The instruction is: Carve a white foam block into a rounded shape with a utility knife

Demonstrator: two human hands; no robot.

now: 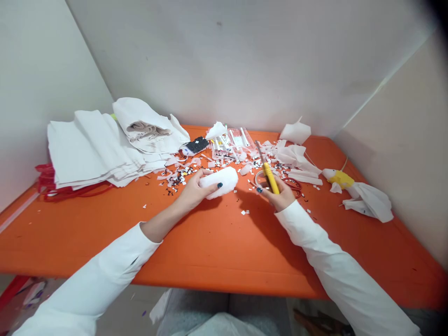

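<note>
Head view, one camera only. Two hands were in frame, both in white sleeves with dark nail polish.

The left hand (194,189) was wrapped around one white bundle (224,181), fingers curled over its near end. The bundle sat just above the orange table (210,252), near the middle, and lay roughly level.

The right hand (277,195) was closed on one pair of scissors (269,173) with yellow handles, the blades pointing up and away toward the wall (224,56). Whether the blades were parted was hard to tell, probably closed. Hands were near each other, and the scissors were not touching the bundle.

Rest of the table:
- One stack of white sheets (87,149) at far left, many layers, too many to count.
- Red straps (52,184) poked out under the stack.
- One folded white bag (147,123) lay on top of the stack's right side.
- One black-and-white object (195,146) lay behind the bundle.
- One clear packet (238,138) lay beside it, against the back edge.
- Small white scraps (182,176) and black specks were scattered between the stack and the scissors, uncountable.
- One yellow piece (339,178) lay to the right, touching one crumpled white cloth (371,200).
- One red cord loop (294,185) lay just beside the right hand.
</note>
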